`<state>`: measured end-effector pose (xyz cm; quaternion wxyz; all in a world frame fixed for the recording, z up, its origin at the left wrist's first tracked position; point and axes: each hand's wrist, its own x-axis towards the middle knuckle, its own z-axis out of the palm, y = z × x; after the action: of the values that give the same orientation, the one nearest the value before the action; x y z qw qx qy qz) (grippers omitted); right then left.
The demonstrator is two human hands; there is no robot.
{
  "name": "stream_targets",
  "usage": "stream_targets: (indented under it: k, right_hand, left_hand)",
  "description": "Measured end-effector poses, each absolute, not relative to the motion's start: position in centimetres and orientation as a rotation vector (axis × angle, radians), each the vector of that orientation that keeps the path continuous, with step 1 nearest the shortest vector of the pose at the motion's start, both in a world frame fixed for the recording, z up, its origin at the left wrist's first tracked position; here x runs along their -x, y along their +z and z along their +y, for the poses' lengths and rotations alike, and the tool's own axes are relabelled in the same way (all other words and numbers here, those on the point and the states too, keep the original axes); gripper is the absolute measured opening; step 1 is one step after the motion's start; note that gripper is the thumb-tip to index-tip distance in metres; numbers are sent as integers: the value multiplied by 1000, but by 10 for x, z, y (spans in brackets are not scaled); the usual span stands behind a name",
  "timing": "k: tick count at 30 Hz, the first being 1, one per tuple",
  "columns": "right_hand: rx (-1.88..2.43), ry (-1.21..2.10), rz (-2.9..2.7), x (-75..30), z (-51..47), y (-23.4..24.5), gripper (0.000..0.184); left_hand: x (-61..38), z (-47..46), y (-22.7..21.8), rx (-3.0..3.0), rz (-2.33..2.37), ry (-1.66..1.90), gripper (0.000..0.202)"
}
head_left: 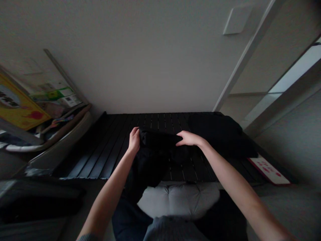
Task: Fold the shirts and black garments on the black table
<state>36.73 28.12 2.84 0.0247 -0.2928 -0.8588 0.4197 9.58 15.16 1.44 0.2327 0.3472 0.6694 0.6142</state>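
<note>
**Slatted black tabletop (112, 157), black cloth (157, 140) between two hands**

Left hand (133, 140) half closed, gripping the cloth's left end. Right hand (190, 139) open, fingers laid out flat across the right end. Folded band of cloth spanning the gap between the hands, its lower part trailing from under them over the table edge, toward the lap. Below both hands, a gray tufted cushion (178, 201). Beyond the right hand, a heap of dark fabric (218, 134), then a white card with red marks (269, 171) at the table's edge. Far past the left hand, a yellow poster (17, 103); ahead of both hands, a white wall (125, 57).
</note>
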Motion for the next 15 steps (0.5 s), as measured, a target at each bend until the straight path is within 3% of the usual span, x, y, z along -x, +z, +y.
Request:
stream_targets:
  k: [5, 9, 12, 15]
  right_hand:
    - [982, 983, -2263, -377, 293, 27, 21]
    - [1005, 1103, -1938, -373, 295, 28, 15]
    - [1063, 1100, -1802, -368, 297, 24, 13]
    - [1198, 885, -1791, -368, 299, 17, 10]
  left_hand:
    - [-73, 143, 15, -947, 2012, 1527, 25]
    - [-84, 133, 14, -1172, 2246, 1386, 34]
    - [-105, 121, 12, -1379, 2132, 1113, 53]
    - [-119, 98, 8, -1485, 2262, 685, 87]
